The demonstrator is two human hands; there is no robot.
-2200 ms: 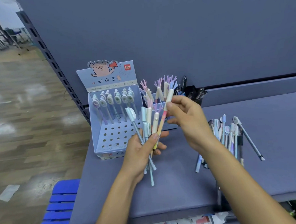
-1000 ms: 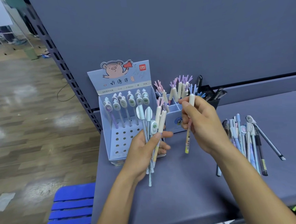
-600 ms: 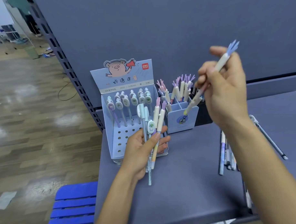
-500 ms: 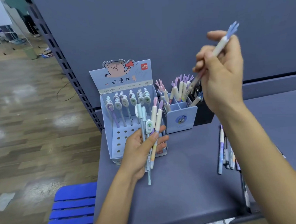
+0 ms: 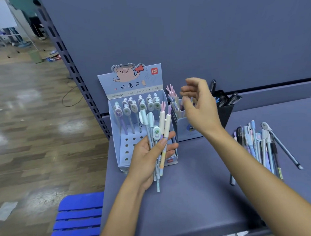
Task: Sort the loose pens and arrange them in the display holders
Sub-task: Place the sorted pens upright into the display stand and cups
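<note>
My left hand [image 5: 149, 158] grips a bundle of pens [image 5: 159, 135] upright in front of the pig-printed display box [image 5: 132, 87], which has a back row of round-topped pens in its holes. My right hand [image 5: 200, 107] hovers open and empty just in front of the small blue pen cup [image 5: 185, 131], where several pens with antler-shaped tops stand. The hand hides most of that cup. A loose pile of pens [image 5: 261, 147] lies on the grey shelf to the right.
A black mesh holder [image 5: 225, 108] with dark pens stands behind the blue cup against the grey back panel. A blue plastic stool [image 5: 79, 219] sits below the shelf's left front corner. The shelf edge runs along the left beside the wooden floor.
My right hand took one antler-topped pen out of the left hand's bundle, lifted it over the blue cup and let it go there. It is now empty. The left hand has held still.
</note>
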